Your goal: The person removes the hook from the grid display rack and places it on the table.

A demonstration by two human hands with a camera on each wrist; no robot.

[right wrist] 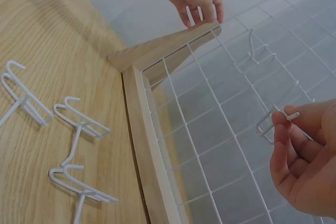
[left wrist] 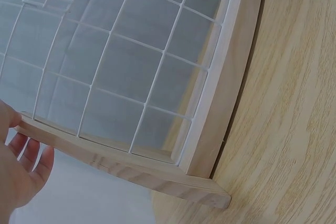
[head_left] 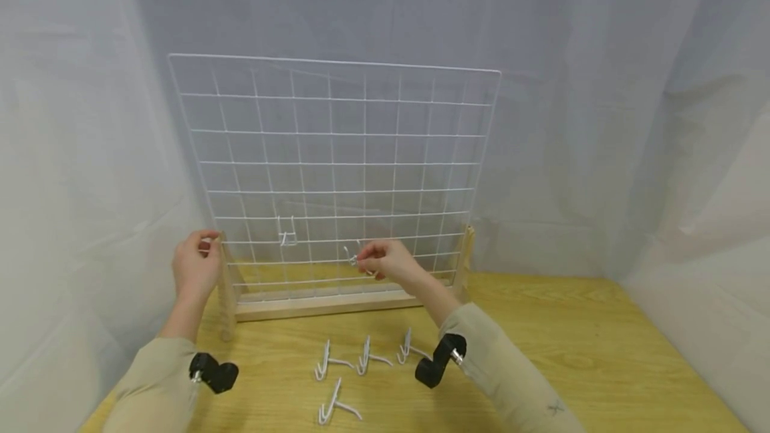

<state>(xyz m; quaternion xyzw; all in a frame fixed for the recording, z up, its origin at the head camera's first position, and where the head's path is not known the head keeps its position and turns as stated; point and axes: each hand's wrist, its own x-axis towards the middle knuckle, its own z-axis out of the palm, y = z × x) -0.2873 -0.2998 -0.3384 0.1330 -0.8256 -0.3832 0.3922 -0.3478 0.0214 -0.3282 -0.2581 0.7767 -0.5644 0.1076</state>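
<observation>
A white wire grid panel (head_left: 365, 133) stands upright in a wooden stand (head_left: 325, 307). My left hand (head_left: 197, 262) holds the top of the stand's left post (left wrist: 94, 156), its thumb and fingers at the post's end. My right hand (right wrist: 307, 156) pinches the prong of a white wire hook (right wrist: 266, 131) between thumb and fingertips, against the lower middle of the grid. Whether that hook is seated on a wire I cannot tell. Left of it, another white hook (head_left: 287, 239) hangs on the grid.
Several loose white hooks (head_left: 365, 356) lie on the wood-grained table (head_left: 541, 326) in front of the stand, one (head_left: 335, 406) nearer to me than the others. Pale curtains (head_left: 571, 119) surround the table at the back and sides.
</observation>
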